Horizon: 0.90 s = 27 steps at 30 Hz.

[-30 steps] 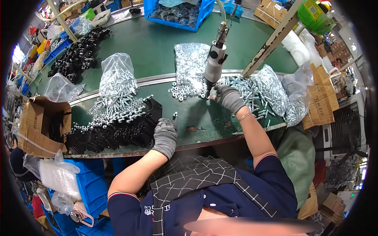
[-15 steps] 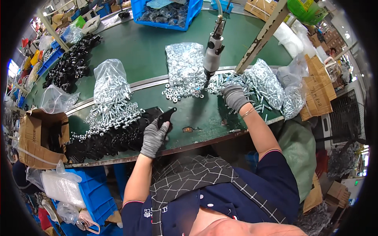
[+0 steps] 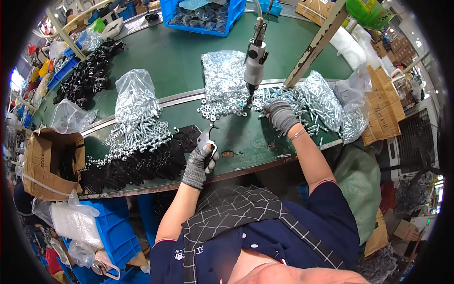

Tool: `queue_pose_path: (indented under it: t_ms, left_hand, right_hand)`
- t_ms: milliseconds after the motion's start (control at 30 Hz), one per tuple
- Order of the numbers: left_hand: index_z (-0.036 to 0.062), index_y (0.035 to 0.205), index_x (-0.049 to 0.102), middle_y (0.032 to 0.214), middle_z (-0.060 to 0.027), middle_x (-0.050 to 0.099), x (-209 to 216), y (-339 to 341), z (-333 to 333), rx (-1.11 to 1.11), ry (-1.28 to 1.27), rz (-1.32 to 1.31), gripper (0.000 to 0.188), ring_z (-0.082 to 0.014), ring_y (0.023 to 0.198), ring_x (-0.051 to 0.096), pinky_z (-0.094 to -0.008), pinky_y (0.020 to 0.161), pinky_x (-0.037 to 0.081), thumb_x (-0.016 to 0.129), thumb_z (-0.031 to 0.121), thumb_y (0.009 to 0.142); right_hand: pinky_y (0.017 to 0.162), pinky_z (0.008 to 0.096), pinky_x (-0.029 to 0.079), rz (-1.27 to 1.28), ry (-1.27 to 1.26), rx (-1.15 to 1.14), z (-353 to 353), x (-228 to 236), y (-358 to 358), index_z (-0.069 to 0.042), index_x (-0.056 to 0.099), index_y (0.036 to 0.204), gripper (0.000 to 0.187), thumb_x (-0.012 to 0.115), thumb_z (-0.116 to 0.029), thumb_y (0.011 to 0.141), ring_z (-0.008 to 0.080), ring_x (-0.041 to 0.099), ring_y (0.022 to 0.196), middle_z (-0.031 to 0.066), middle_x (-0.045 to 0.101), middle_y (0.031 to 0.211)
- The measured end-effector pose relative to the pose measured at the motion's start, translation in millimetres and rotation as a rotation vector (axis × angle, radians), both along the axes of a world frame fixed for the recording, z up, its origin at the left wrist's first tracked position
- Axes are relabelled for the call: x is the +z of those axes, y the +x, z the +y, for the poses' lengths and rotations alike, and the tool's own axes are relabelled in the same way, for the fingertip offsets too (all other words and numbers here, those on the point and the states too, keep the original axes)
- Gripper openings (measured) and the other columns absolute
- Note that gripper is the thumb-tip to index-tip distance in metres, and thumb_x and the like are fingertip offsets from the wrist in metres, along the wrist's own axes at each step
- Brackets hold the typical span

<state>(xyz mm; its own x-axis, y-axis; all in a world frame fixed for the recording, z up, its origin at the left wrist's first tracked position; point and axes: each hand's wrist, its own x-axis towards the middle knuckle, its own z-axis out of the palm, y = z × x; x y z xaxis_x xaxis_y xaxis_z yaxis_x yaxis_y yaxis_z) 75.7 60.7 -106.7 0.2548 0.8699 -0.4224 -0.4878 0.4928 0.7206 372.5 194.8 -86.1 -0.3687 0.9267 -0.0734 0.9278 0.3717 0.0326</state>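
My left hand (image 3: 200, 166), in a grey knit glove, is closed on a flat metal bracket (image 3: 206, 137) held just above the table's front edge. The bracket is notched and catches bright light on its face. My right hand (image 3: 282, 117), gloved too, reaches into the loose bolts (image 3: 302, 108). Its fingers are curled down among them, and whatever they pinch is hidden. A powered screwdriver (image 3: 254, 66) hangs upright between my hands, its tip beside a spread of nuts (image 3: 215, 110). Dark flat brackets (image 3: 137, 170) lie in an overlapping row left of my left hand.
Plastic bags of nuts (image 3: 224, 71) and bolts (image 3: 322, 99) stand along the metal rail. Another bag of screws (image 3: 136, 97) spills at left. A cardboard box (image 3: 52, 165) sits at the left edge, a blue bin (image 3: 208, 28) at the back. A worn post (image 3: 314, 45) rises at right.
My left hand has moved right, away from the bracket row, and turned the bracket so its face now shines. My right hand stays at the bolts, shifted very slightly.
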Motion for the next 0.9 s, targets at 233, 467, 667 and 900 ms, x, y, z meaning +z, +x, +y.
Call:
queue_pose_path:
  t_ms: [233,467,667,900]
  left_hand:
    - [0.0101,0.087,0.055,0.066,-0.0036,0.059,-8.0,14.8,2.1,0.058,-0.024,-0.172,0.030,-0.0087,0.040,0.049,-0.0175,0.031,0.033,0.061,0.039,0.083]
    - [0.0089,0.095,0.056,0.066,-0.0049,0.059,-23.1,25.0,-1.9,0.011,-0.018,-0.497,0.030,-0.0098,0.038,0.046,-0.0189,0.033,0.033,0.056,0.038,0.086]
    - [0.0082,0.101,0.055,0.066,-0.0058,0.059,-23.7,26.3,-7.3,0.038,-0.046,-0.682,0.030,-0.0109,0.035,0.043,-0.0196,0.034,0.033,0.051,0.035,0.089]
    - [0.0082,0.105,0.053,0.067,-0.0058,0.059,-23.7,26.3,-14.1,-0.020,-0.040,-0.764,0.029,-0.0107,0.037,0.045,-0.0203,0.035,0.035,0.050,0.033,0.090]
  right_hand:
    - [0.065,0.0351,0.048,0.858,0.125,0.295,-70.0,-1.7,-52.2,-0.009,0.060,0.090,0.012,0.059,-0.006,0.078,0.0289,0.061,0.075,0.0110,0.061,0.079]
    - [0.057,0.0331,0.049,1.028,0.198,0.286,-109.3,-3.2,-97.8,-0.010,0.060,0.092,0.018,0.062,-0.007,0.074,0.0275,0.060,0.069,0.0078,0.060,0.078]
    - [0.057,0.0304,0.049,1.070,0.147,0.318,-112.9,6.3,-104.4,-0.007,0.061,0.091,0.014,0.062,-0.008,0.077,0.0236,0.061,0.068,0.0085,0.062,0.078]
    - [0.057,0.0231,0.047,1.468,-0.713,-0.103,-112.1,16.3,-98.8,-0.002,0.060,0.091,0.014,0.063,-0.012,0.082,0.0102,0.059,0.066,0.0021,0.061,0.070]
